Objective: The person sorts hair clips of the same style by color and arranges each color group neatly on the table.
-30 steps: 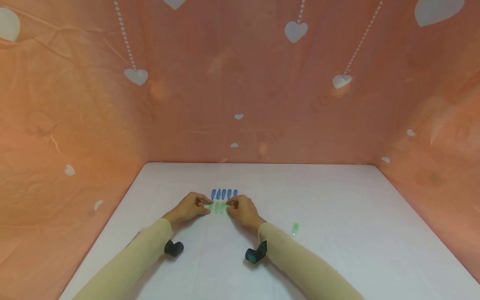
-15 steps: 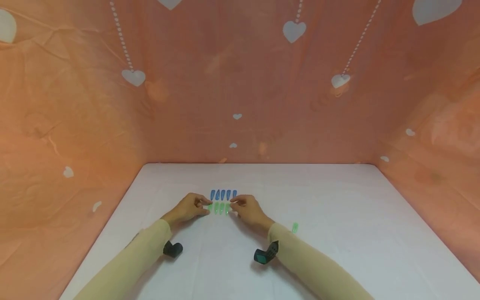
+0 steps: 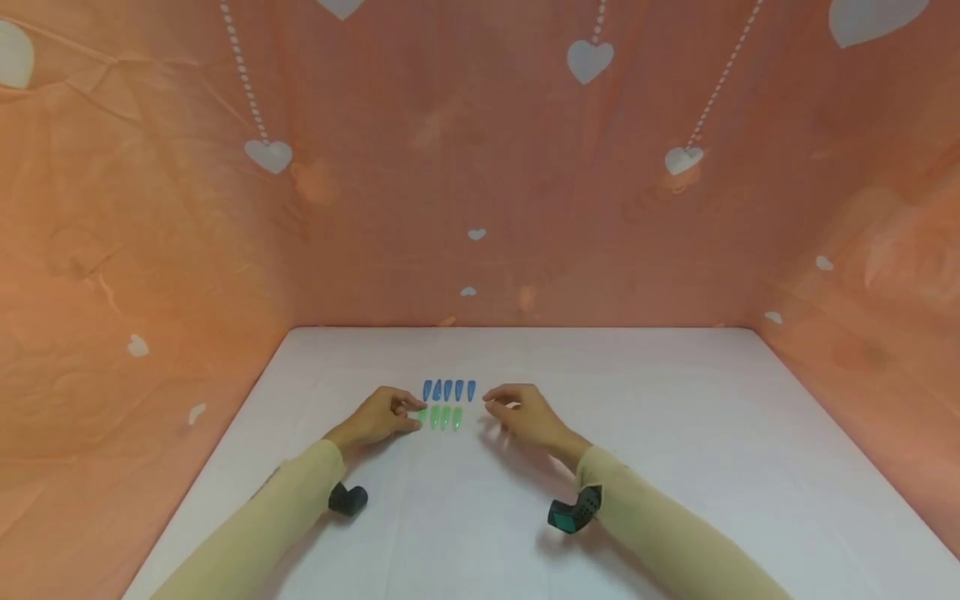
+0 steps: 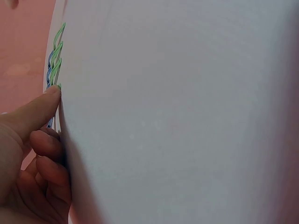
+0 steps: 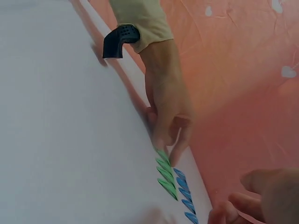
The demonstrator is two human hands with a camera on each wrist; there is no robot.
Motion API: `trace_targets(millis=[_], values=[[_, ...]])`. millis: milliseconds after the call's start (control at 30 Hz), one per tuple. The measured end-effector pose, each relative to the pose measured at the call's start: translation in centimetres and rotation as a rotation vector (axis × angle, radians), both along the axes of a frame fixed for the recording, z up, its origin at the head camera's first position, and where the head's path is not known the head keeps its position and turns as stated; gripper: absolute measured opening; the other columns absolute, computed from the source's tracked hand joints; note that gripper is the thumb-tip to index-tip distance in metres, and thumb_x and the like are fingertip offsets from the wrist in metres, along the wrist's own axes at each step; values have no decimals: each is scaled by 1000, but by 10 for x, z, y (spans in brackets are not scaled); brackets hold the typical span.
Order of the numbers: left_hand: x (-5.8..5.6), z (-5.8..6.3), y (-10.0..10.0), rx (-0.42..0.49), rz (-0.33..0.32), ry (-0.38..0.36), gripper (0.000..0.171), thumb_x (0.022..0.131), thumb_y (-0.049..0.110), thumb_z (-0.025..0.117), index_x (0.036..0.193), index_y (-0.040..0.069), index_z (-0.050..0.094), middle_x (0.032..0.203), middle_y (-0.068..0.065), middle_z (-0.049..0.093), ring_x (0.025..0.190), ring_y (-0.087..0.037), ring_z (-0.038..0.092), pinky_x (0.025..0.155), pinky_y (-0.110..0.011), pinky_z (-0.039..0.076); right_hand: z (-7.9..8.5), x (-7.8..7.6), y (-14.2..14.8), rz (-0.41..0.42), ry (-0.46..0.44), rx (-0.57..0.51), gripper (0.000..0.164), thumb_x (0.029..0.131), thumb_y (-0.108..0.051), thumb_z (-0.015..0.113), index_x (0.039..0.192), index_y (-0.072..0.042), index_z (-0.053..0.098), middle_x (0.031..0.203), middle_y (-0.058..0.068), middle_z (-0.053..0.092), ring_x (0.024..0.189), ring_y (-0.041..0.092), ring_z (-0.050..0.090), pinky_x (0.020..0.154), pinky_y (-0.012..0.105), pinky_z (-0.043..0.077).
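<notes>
Several green snap hair clips (image 3: 446,417) lie side by side in a short row on the white table. Behind them runs a matching row of blue snap hair clips (image 3: 448,390). My left hand (image 3: 382,414) pinches the leftmost green hair clip (image 3: 422,416) end to end between thumb and index finger. In the left wrist view, the thumb covers most of that clip, leaving a green tip (image 4: 59,86). My right hand (image 3: 531,414) hovers just right of the rows, thumb and fingers apart and holding nothing. It shows blurred at the lower right of the right wrist view.
The white tabletop (image 3: 675,400) meets an orange cloth backdrop (image 3: 510,183) with white hearts at the back and sides. A dark wrist camera (image 3: 348,499) sits on the left sleeve, another dark wrist camera (image 3: 576,510) on the right.
My right hand has let go of the rightmost green hair clip in the row and moved right. Its arm now hides the lone green clip at the right. The left hand stays put.
</notes>
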State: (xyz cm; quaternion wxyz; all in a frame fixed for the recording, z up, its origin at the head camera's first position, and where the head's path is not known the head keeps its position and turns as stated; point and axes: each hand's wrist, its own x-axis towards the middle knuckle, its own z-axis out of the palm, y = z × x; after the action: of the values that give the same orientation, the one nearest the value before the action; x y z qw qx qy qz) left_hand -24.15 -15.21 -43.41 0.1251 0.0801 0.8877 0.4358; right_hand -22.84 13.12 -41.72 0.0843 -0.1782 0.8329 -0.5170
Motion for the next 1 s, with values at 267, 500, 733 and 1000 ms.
trace_targets(millis=[267, 500, 733, 1000], values=[[-2, -2, 0, 1, 8, -7, 35, 89, 8, 74, 124, 1, 70, 71, 0, 45, 75, -16, 46, 75, -30, 39, 6, 7, 30, 16, -2, 35, 30, 101, -15, 59, 122, 5, 67, 117, 22, 68, 69, 18, 59, 58, 24, 47], [-2, -3, -1, -2, 16, -11, 35, 89, 8, 75, 123, 2, 71, 71, -1, 46, 75, -16, 46, 73, -30, 39, 8, 13, 55, 37, 11, 22, 32, 101, -16, 59, 123, 8, 65, 119, 28, 66, 68, 21, 60, 59, 26, 49], [-3, -2, -1, 5, 14, -10, 34, 90, 7, 74, 123, 0, 70, 69, 1, 44, 72, -14, 44, 70, -28, 39, 5, 21, 84, 41, -21, 24, 36, 102, -18, 59, 126, 8, 63, 113, 29, 66, 63, 17, 57, 53, 27, 47], [-4, -1, 1, 10, 4, -13, 35, 90, 6, 74, 124, -1, 69, 67, 2, 43, 69, -13, 42, 69, -26, 38, -10, 34, 118, 37, 24, 34, 31, 98, -10, 63, 122, 11, 62, 107, 27, 67, 62, 11, 61, 54, 26, 51]])
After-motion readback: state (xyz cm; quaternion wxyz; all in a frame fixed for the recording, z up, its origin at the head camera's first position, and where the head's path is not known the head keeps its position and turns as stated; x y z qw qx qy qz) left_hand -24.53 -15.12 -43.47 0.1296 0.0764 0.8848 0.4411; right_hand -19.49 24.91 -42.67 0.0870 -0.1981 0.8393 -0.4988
